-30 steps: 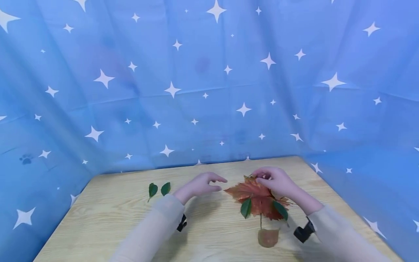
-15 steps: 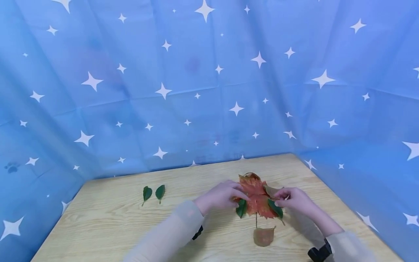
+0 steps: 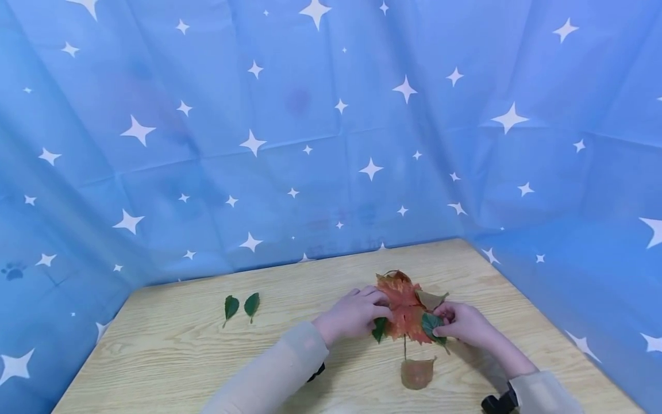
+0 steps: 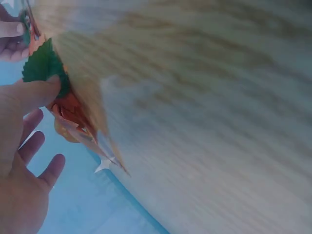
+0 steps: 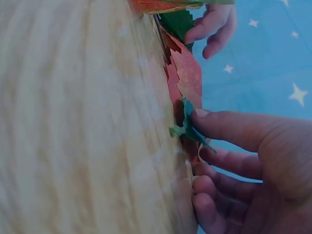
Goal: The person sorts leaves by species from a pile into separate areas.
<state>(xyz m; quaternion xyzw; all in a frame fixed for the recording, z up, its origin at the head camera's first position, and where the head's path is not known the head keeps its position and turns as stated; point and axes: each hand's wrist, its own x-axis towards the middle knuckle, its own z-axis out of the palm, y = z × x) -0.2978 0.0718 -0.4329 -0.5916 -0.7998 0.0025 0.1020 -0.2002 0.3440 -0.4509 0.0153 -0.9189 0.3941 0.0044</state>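
Observation:
Red-orange maple leaves (image 3: 405,322) lie at the right of the table, with a green leaf on either side. My left hand (image 3: 357,313) is at their left edge, its thumb resting on the left green leaf (image 4: 44,63) and its other fingers loosely spread. With thumb and forefinger my right hand (image 3: 462,325) pinches the right green leaf (image 5: 190,124), which is tilted over the red leaf. A brown leaf (image 3: 430,300) lies at the upper right of the red ones, close to my right fingertips. A curved stem and darker leaf (image 3: 400,277) show at the top.
Another brown leaf (image 3: 416,374) lies below the red stem, nearer the front. Two green leaves (image 3: 251,305) lie apart toward the back left of the wooden table (image 3: 181,356). A blue star-patterned cloth (image 3: 289,218) hangs behind and at the sides.
My right hand has moved from the top of the red leaves down to the right green leaf. The left hand has come right onto the left green leaf. A brown leaf now shows at upper right.

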